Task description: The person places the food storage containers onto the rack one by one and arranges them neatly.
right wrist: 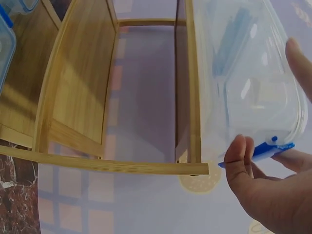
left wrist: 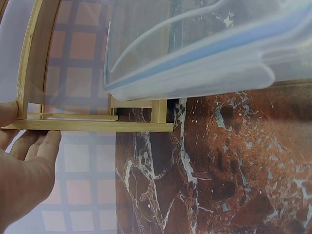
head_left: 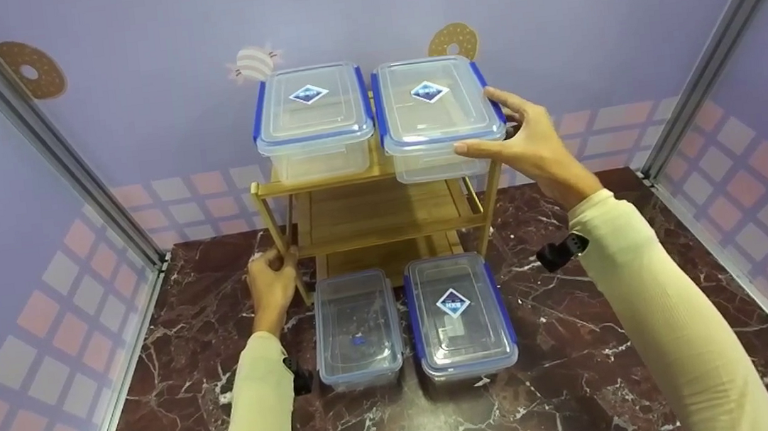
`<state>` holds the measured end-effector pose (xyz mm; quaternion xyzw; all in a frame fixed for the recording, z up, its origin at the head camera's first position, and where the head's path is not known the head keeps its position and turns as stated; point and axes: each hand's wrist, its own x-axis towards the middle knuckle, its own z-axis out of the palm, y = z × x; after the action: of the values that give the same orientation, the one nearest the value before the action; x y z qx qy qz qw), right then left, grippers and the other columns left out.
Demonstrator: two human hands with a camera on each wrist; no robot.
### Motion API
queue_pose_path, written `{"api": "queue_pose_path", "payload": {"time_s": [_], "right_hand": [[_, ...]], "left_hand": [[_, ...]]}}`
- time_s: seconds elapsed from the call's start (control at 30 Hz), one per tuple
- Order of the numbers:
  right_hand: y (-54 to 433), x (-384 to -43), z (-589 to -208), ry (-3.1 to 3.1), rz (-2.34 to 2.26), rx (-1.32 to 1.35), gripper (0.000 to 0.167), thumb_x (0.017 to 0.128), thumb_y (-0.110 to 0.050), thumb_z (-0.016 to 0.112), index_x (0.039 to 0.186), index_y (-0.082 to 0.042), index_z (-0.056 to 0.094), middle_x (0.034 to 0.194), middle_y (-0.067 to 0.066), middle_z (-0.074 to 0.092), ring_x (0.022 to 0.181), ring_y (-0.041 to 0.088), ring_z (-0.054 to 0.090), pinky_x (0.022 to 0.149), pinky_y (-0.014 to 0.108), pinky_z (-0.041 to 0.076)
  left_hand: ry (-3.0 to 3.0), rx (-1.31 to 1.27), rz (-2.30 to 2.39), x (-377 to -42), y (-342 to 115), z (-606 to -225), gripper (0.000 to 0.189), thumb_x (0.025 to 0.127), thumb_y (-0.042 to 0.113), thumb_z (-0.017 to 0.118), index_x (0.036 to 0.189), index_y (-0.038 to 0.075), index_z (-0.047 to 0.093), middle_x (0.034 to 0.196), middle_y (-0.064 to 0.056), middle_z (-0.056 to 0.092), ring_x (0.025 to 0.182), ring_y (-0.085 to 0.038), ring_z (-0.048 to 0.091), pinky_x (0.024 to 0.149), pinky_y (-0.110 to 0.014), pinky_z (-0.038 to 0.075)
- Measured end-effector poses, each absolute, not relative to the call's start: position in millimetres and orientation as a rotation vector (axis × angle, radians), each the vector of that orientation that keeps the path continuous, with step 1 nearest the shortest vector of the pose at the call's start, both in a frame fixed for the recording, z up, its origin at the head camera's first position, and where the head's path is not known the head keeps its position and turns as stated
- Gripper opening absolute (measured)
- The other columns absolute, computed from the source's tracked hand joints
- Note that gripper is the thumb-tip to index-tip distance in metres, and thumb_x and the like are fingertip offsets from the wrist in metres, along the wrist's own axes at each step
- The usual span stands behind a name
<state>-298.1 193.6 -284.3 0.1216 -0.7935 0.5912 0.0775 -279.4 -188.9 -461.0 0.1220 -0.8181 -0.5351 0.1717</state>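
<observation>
On the top tier of a wooden shelf rack [head_left: 383, 208] two clear plastic food containers stand side by side, with blue-edged lids and diamond labels. My right hand [head_left: 537, 146] grips the front right corner of the right food container [head_left: 441, 113], thumb along the front rim and fingers at its side. Blue clip [right wrist: 263, 151] and curled fingers meet in the right wrist view. Lower down, my left hand [head_left: 271, 284] holds the rack's left front post, fingers wrapped behind the wooden bar [left wrist: 87, 126]. The left food container [head_left: 316, 112] sits untouched.
Two more lidded containers, one on the left [head_left: 357, 329] and one on the right [head_left: 461, 314], are in front of the rack, low over the dark red marble-patterned floor [head_left: 585, 365]. Purple panels with printed donuts and tiles [head_left: 167, 124] enclose the back and both sides.
</observation>
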Motion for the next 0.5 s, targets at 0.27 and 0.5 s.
{"api": "queue_pose_path", "payload": {"time_s": [0.27, 0.5], "right_hand": [[186.4, -298.7, -291.4, -2.237, 1.798, 0.297, 0.094, 0.075, -0.020, 0.092, 0.152, -0.004, 0.041, 0.132, 0.024, 0.061, 0.104, 0.026, 0.065, 0.081, 0.027, 0.056], [181.7, -300.0, -292.6, -2.147, 1.886, 0.285, 0.093, 0.078, -0.013, 0.089, 0.154, -0.003, 0.037, 0.136, 0.027, 0.059, 0.090, 0.021, 0.067, 0.070, 0.027, 0.057]], "left_hand": [[-2.319, 0.335, -1.541, -279.0, -187.8, -464.4, 0.024, 0.099, 0.020, 0.065, 0.110, 0.001, 0.076, 0.105, -0.020, 0.072, 0.099, -0.031, 0.063, 0.090, -0.047, 0.050], [-2.322, 0.331, -1.527, -279.7, -188.9, -462.4, 0.023, 0.099, 0.021, 0.066, 0.108, 0.002, 0.076, 0.101, -0.017, 0.074, 0.097, -0.032, 0.066, 0.090, -0.046, 0.051]]}}
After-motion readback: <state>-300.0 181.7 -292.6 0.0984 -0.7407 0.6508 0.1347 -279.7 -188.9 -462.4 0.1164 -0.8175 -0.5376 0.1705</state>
